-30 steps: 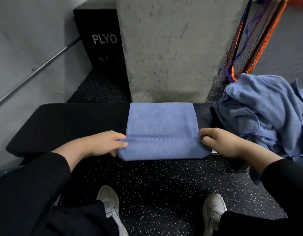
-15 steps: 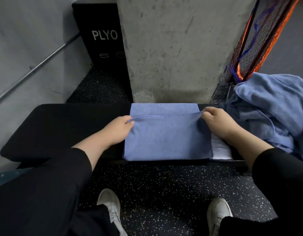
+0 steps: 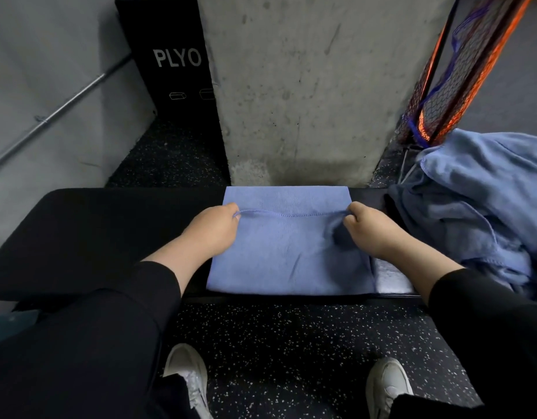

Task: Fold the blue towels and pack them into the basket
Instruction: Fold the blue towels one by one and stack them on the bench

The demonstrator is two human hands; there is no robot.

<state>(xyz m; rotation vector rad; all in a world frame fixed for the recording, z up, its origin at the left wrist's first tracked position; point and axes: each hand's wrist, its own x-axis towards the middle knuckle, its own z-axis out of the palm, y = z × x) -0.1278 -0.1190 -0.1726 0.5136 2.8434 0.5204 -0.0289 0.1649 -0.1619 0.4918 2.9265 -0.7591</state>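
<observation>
**Hemmed edge carried up over the towel, fold almost closed**

The blue towel (image 3: 291, 255) lies flat on the black padded surface (image 3: 110, 237) at the centre of the frame, just below the concrete pillar (image 3: 297, 86). The left hand (image 3: 214, 228) and the right hand (image 3: 371, 229) each pinch one end of the stitched hem, fingers curled round the cloth, and the hem hangs in a shallow sag between them, a little short of the towel's far edge.

It looks a light, limp cloth with no stiffness of its own: it droops wherever it is unsupported and creases readily, as the dimple near the right hand shows. The corners of the hem are the sensible hold, kept taut so the edge lands straight, and the layers will likely want smoothing flat afterwards.

A second ago the hem was at the near edge of the surface, low in the frame; half a second ago it had crossed most of the towel. Now it sits about where it did then, with the right side bunched more.

A heap of unfolded blue towels (image 3: 479, 207) waits at the right, beneath orange netting (image 3: 460, 71). No basket can be made out for certain.
</observation>
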